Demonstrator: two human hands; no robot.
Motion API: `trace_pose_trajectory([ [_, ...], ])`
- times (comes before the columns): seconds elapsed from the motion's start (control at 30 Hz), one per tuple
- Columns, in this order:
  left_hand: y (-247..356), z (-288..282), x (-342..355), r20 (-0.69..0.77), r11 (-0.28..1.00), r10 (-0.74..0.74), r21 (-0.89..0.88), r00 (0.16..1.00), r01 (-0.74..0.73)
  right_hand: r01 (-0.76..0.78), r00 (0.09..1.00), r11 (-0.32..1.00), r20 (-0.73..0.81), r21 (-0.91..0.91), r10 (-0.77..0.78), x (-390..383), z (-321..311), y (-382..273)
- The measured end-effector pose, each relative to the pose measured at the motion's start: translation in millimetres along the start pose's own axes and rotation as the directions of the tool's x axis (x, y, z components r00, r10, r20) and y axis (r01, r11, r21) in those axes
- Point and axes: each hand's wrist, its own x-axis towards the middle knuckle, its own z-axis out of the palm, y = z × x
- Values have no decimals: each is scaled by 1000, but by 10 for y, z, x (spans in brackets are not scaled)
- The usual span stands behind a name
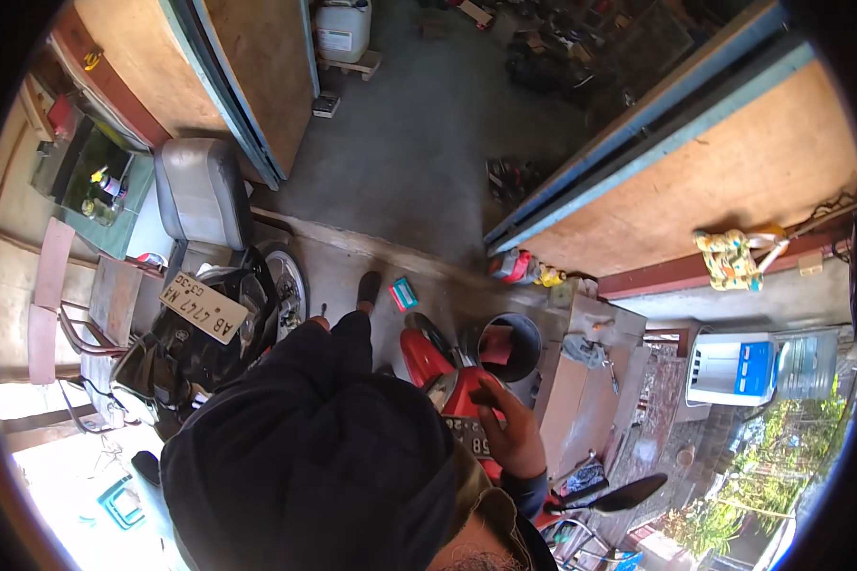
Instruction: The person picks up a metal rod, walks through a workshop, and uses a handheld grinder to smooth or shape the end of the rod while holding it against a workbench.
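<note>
My left hand (322, 324) shows only in part past the dark sleeve, beside the front wheel of a black motorbike (183, 344). Its fingers look closed, and a small, thin dark thing juts up from them, too small to name. Over a red motorbike (430, 360) hovers my right hand (512, 430), fingers apart and nothing seen in them. It is close to that bike's number plate (467, 440), partly covering it; whether it touches the bike I cannot tell. My dark-clothed body hides much of the lower middle.
A black bucket (525, 366) stands right of the red bike, near a wooden bench (581, 404). On the floor ahead lies a small teal and red box (403, 294). A raised sill (352, 240) crosses the doorway between wooden doors. A grey seat (200, 195) stands at the left.
</note>
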Motion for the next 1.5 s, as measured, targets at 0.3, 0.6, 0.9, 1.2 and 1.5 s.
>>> trace_pose_trajectory([
  [0.3, -472, -657, 979, -48, 987, 156, -31, 987, -157, 493, 422, 615, 449, 615, -787, 2079, 240, -1737],
  [0.6, -768, -2752, 1331, 63, 993, -60, 102, 996, 53, 603, 120, 747, 893, 282, -434, 3779, 775, -2510],
  [0.9, -1641, -3991, 1414, -87, 978, -200, -80, 976, 193, 762, -74, 526, 858, 378, -508, 4883, 1408, -2768],
  [1.2, -896, -5394, 1886, -207, 962, -115, -266, 971, 57, 758, -52, 631, 980, 163, -190, 6274, 932, -2845],
  [1.5, 757, -7376, 1447, -214, 679, 50, -709, 976, -190, 918, -96, 346, 955, 194, -282, 7592, 270, -3373],
])
